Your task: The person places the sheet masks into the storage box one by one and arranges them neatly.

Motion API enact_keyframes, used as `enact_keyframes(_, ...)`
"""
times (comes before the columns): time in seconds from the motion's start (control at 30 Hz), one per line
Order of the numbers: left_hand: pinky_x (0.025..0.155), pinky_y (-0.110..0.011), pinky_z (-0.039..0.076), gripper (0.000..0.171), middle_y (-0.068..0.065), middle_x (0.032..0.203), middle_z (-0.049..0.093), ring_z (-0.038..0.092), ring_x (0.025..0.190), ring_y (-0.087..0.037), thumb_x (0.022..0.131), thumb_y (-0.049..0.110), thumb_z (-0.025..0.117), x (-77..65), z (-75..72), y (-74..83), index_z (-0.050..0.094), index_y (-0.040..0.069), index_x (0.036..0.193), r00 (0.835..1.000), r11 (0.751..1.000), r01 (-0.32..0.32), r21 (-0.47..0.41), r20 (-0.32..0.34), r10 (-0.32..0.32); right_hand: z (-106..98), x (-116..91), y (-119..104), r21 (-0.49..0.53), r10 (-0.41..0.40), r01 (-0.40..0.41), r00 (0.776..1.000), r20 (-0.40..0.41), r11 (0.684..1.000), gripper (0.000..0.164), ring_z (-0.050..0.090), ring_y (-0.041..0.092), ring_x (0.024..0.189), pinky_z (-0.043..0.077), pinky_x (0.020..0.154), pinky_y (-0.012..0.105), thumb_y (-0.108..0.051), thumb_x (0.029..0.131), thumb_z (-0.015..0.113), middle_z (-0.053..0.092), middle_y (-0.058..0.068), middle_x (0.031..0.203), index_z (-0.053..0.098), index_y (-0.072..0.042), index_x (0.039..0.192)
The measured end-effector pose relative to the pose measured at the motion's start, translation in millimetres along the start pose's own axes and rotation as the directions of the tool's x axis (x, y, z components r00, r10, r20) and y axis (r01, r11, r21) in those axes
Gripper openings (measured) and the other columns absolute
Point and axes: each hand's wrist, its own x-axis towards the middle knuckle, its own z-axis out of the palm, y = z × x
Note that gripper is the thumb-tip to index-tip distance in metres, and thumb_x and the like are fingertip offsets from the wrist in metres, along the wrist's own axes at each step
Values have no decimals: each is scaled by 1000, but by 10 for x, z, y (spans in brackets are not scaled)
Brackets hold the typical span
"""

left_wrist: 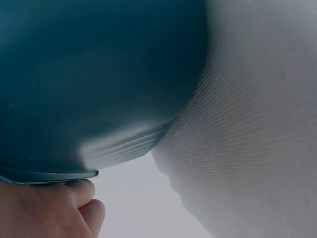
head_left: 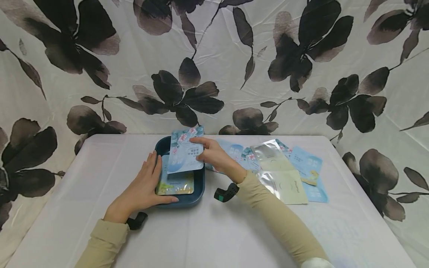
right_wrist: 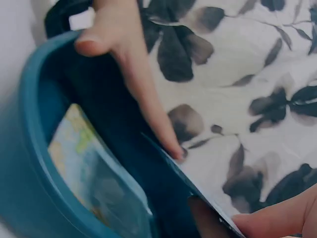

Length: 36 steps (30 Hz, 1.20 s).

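My right hand (head_left: 216,155) pinches a light-blue face mask sachet (head_left: 185,150) with pink flowers on its top edge, over a dark blue plastic tub (head_left: 198,195). In the right wrist view, the sachet (right_wrist: 198,191) appears nearly edge-on above the tub's inside. Another sachet (head_left: 181,182), blue with yellow-green flowers, lies in the tub, partly covered by the held one. My left hand (head_left: 142,182) rests at the tub's left rim, fingers straight and thumb stretched along the front. The left wrist view shows the tub's outer wall (left_wrist: 109,74) close up.
Right of the tub lie several flat sachets: a silver and pale-green one (head_left: 281,176), a light-blue one (head_left: 306,163) and flowered blue ones (head_left: 246,156) partly behind my right arm. A white cloth covers the table (head_left: 187,238); a flower-print curtain (head_left: 241,104) hangs behind it.
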Motion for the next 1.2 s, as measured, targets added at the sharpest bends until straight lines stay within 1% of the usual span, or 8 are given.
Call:
enact_keyframes(0.27,118,-61,6,138,-23,162,-16,-13,149,-39,71,74,72,6,5,13,-2,-7,155,1000,1000,-13,-6,4,13,204,0,81,4,101,-101,992,74,995,66,60,22,108,54,92,35,21,85,51,53,20,138,44,0,148)
enact_keyframes(0.5,117,-62,7,139,-25,162,-15,-12,149,-41,71,75,72,7,-1,13,-3,-7,155,1000,1000,-13,4,1,13,371,19,150,-58,140,-134,984,112,989,66,61,20,99,53,77,26,18,85,54,57,19,132,42,1,148)
enact_keyframes(0.57,117,-62,6,139,-25,162,-15,-12,149,-41,71,75,72,7,-4,11,-3,-7,155,1000,1000,-11,6,1,11,415,25,185,-76,142,-134,983,118,988,67,61,20,98,52,76,25,18,84,53,56,19,131,42,1,148)
enact_keyframes(0.73,118,-61,5,139,-26,162,-14,-12,149,-40,71,73,73,6,-2,5,-3,-6,155,1000,1000,-14,8,-4,14,516,21,264,-112,128,-117,987,99,987,75,55,21,101,46,80,26,21,78,50,51,18,134,38,2,149)
enact_keyframes(0.83,118,-61,5,139,-25,162,-14,-12,149,-40,71,72,74,6,3,4,-5,-5,155,1000,1000,-19,8,-5,19,557,9,285,-118,124,-115,989,75,986,80,52,25,111,44,90,30,20,75,50,47,20,138,34,2,151)
enact_keyframes(0.93,117,-61,5,138,-25,162,-14,-12,149,-40,71,72,74,6,5,8,-3,-7,155,1000,1000,-21,9,-9,21,580,4,280,-155,119,-114,992,28,981,80,37,29,135,35,108,38,14,77,54,35,22,151,31,2,153)
enact_keyframes(1.03,118,-61,5,138,-25,162,-13,-11,149,-41,71,72,74,5,3,11,-1,-7,155,1000,1000,-15,7,-11,15,585,6,251,-193,126,-130,991,-32,973,78,22,31,143,26,115,46,7,80,58,22,22,157,31,1,153)
enact_keyframes(1.2,118,-59,5,139,-25,162,-13,-12,149,-40,70,73,74,4,0,11,-1,-8,155,1000,1000,-8,2,-12,8,560,15,180,-165,165,-177,983,-85,970,71,27,34,140,27,116,50,2,85,60,24,23,155,34,2,152)
